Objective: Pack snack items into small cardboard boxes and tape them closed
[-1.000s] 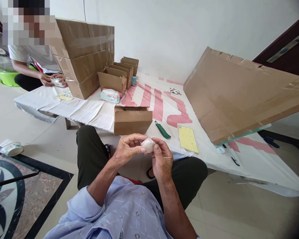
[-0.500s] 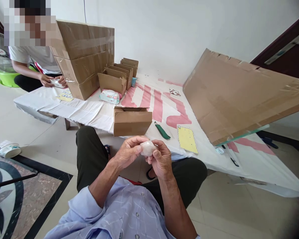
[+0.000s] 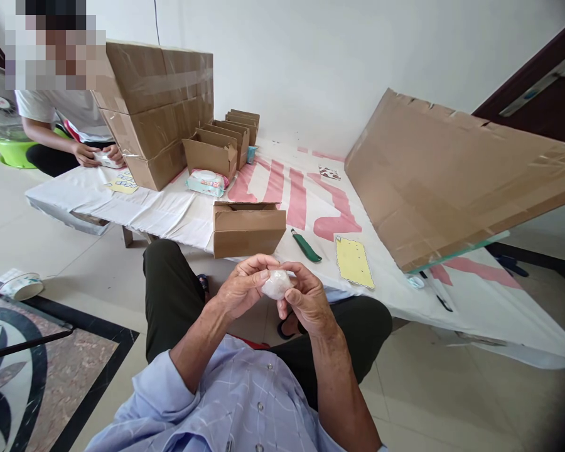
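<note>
The left grip [image 3: 239,285] is closed on one side of a wrapped white ball [image 3: 277,284], its thumb and index finger bearing near the upper edge. The right grip [image 3: 313,298] is closed on the opposite side, thumb forward. The ball is suspended between the two, above the gap between the knees [image 3: 166,263] and short of the near edge of the worktop [image 3: 188,223]; nothing supports it from below. The wrapping looks glossy; its contents cannot be identified.

Step in hand, as judged: two-handed fingertip work on the wrapping. Whether the ball is being turned or pressed cannot be determined. Any next move appears to call for one firm grip while the other is repositioned, since a simultaneous release would drop the ball.

Just beyond the hands, a small carton [image 3: 249,233] stands on the worktop. To its right lie a green-handled cutter [image 3: 306,245] and, farther right, a yellow card [image 3: 354,261]; neither is touched. Farther back, a soft wipes pack [image 3: 207,182] sits before a row of open cartons [image 3: 210,152]. At far left, a co-worker's hands [image 3: 85,154] hold a white item [image 3: 106,159]
</note>
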A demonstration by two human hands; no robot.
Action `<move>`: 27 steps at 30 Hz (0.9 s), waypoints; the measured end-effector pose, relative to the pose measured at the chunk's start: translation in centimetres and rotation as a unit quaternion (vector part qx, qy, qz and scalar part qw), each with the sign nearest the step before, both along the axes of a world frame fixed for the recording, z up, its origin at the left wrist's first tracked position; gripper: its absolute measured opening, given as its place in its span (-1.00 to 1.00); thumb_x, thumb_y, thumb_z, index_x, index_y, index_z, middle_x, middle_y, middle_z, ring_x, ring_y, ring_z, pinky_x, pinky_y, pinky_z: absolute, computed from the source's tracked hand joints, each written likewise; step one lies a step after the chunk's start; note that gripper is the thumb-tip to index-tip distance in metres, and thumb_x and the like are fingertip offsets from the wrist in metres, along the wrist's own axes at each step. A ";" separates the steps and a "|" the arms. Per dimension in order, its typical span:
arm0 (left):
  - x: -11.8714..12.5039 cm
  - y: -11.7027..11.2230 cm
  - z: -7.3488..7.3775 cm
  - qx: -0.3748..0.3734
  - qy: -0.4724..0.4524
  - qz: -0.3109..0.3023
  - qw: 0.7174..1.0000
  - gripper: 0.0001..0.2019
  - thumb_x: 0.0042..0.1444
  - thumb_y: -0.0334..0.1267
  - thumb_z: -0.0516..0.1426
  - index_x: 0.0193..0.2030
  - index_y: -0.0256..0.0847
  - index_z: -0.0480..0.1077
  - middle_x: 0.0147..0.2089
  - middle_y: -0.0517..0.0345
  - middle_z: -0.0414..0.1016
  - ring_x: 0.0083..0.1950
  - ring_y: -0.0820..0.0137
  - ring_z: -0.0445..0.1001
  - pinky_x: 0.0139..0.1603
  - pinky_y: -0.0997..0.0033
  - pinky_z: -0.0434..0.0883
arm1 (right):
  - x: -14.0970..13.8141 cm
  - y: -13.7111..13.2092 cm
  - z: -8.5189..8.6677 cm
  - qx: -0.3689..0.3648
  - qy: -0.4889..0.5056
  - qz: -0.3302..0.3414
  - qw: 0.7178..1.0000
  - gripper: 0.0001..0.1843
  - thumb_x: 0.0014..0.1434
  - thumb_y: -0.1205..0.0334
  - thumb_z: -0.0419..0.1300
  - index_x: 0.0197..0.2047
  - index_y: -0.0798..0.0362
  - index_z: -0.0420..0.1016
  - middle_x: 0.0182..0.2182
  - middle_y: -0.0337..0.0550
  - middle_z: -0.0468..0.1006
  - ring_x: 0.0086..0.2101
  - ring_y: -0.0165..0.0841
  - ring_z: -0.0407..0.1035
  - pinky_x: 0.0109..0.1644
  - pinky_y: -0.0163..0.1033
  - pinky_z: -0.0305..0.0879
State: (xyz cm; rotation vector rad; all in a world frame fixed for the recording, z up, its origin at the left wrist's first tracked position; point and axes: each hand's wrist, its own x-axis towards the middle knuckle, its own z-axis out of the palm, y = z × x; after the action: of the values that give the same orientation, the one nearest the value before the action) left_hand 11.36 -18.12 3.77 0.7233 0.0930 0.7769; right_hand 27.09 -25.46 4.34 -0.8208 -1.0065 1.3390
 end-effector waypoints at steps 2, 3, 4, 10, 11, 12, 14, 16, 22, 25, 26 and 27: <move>0.0 0.0 0.0 -0.006 0.007 0.003 1.000 -0.57 0.06 -0.08 0.54 -0.05 -0.22 0.57 -0.27 0.14 0.65 -0.39 0.32 0.65 -0.37 0.34 0.61 | 0.0 -0.1 0.1 0.004 -0.019 0.008 1.000 -0.41 0.08 -0.11 0.63 0.08 -0.04 0.67 -0.51 -0.29 0.63 -0.62 -0.42 0.43 -0.61 -0.35 0.39; 0.0 0.0 -0.1 -0.003 0.008 -0.004 1.000 -0.57 0.09 -0.06 0.53 -0.03 -0.22 0.56 -0.28 0.14 0.65 -0.41 0.31 0.64 -0.38 0.32 0.61 | 0.0 -0.1 0.1 0.007 -0.027 0.003 1.000 -0.41 0.09 -0.11 0.62 0.09 -0.03 0.68 -0.51 -0.28 0.63 -0.62 -0.41 0.43 -0.60 -0.33 0.40; 0.1 0.0 -0.1 0.004 0.010 -0.010 1.000 -0.58 0.13 -0.03 0.50 -0.02 -0.21 0.55 -0.29 0.14 0.64 -0.43 0.29 0.63 -0.40 0.29 0.61 | -0.1 -0.1 0.0 0.012 -0.032 -0.009 0.999 -0.41 0.10 -0.12 0.62 0.10 -0.02 0.69 -0.52 -0.29 0.62 -0.62 -0.41 0.43 -0.59 -0.32 0.41; 0.1 -0.2 -0.4 0.103 0.083 0.190 0.973 -0.57 0.33 0.13 0.34 0.04 -0.23 0.67 -0.16 0.04 0.66 -0.31 0.36 0.61 -0.24 0.31 0.58 | -0.8 0.3 -0.7 0.033 -0.017 -0.136 0.990 -0.39 0.09 -0.17 0.60 0.10 -0.06 0.68 -0.47 -0.27 0.65 -0.58 -0.40 0.44 -0.55 -0.28 0.44; 0.1 -0.2 -0.3 0.139 0.103 0.235 0.957 -0.59 0.34 0.11 0.33 0.03 -0.22 0.70 -0.17 0.04 0.65 -0.27 0.38 0.59 -0.20 0.33 0.56 | -0.9 0.4 -0.7 0.035 -0.014 -0.148 0.988 -0.39 0.10 -0.18 0.60 0.11 -0.06 0.67 -0.48 -0.28 0.65 -0.58 -0.40 0.44 -0.55 -0.28 0.43; 0.0 -0.3 -0.3 0.173 0.121 0.266 0.941 -0.61 0.34 0.08 0.33 0.03 -0.21 0.72 -0.21 0.06 0.64 -0.27 0.39 0.57 -0.16 0.33 0.54 | -1.0 0.5 -0.8 0.038 -0.011 -0.156 0.987 -0.39 0.10 -0.20 0.59 0.11 -0.07 0.67 -0.49 -0.30 0.64 -0.58 -0.40 0.43 -0.54 -0.28 0.43; 0.1 -0.5 -0.3 0.216 0.141 0.294 0.921 -0.66 0.36 0.03 0.33 0.02 -0.20 0.74 -0.34 0.13 0.59 -0.32 0.41 0.53 -0.15 0.32 0.49 | -1.3 0.7 -0.9 0.048 -0.006 -0.163 0.985 -0.39 0.12 -0.21 0.58 0.11 -0.07 0.65 -0.55 -0.33 0.60 -0.58 -0.40 0.42 -0.52 -0.28 0.42; 0.3 -0.7 -0.4 0.206 0.139 0.288 0.925 -0.68 0.34 0.00 0.35 0.00 -0.19 0.75 -0.43 0.17 0.55 -0.36 0.42 0.50 -0.16 0.32 0.47 | -1.5 0.8 -1.0 0.057 0.000 -0.164 0.985 -0.39 0.11 -0.23 0.58 0.09 -0.07 0.64 -0.58 -0.35 0.57 -0.58 -0.39 0.41 -0.50 -0.27 0.40; 1.2 -0.8 -0.9 0.027 0.066 0.154 0.985 -0.47 0.12 0.08 0.49 0.12 -0.20 0.68 -0.36 0.17 0.59 -0.46 0.47 0.46 -0.37 0.39 0.43 | -1.6 1.2 -1.2 0.066 0.002 -0.158 0.985 -0.39 0.06 -0.31 0.58 -0.03 -0.05 0.64 -0.64 -0.40 0.49 -0.62 -0.40 0.34 -0.46 -0.24 0.36; 1.1 -0.6 -1.1 0.010 0.043 0.103 0.994 -0.49 0.08 0.06 0.52 0.06 -0.21 0.68 -0.31 0.13 0.62 -0.46 0.47 0.49 -0.39 0.42 0.42 | -1.4 1.2 -1.4 0.049 -0.003 -0.160 0.986 -0.36 0.01 -0.33 0.59 -0.06 -0.05 0.65 -0.61 -0.39 0.49 -0.65 -0.42 0.28 -0.52 -0.25 0.30; 1.1 -0.4 -1.2 0.014 0.040 0.094 0.995 -0.52 0.08 0.05 0.52 0.02 -0.21 0.68 -0.29 0.11 0.64 -0.45 0.45 0.51 -0.40 0.42 0.42 | -1.3 1.2 -1.5 0.042 -0.005 -0.157 0.987 -0.35 0.00 -0.34 0.59 -0.05 -0.04 0.65 -0.59 -0.38 0.50 -0.64 -0.42 0.29 -0.52 -0.25 0.30; 1.0 -0.3 -1.3 0.020 0.040 0.090 0.995 -0.54 0.09 0.04 0.51 0.01 -0.21 0.68 -0.28 0.10 0.65 -0.44 0.44 0.53 -0.39 0.41 0.43 | -1.3 1.3 -1.6 0.035 -0.009 -0.155 0.987 -0.34 0.01 -0.34 0.59 -0.03 -0.03 0.66 -0.58 -0.36 0.51 -0.62 -0.41 0.30 -0.51 -0.24 0.31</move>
State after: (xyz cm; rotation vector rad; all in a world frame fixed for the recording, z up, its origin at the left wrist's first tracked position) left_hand 12.36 -18.44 2.49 0.7916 0.2175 0.9245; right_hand 25.80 -24.20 2.69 -0.8964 -0.8939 1.0267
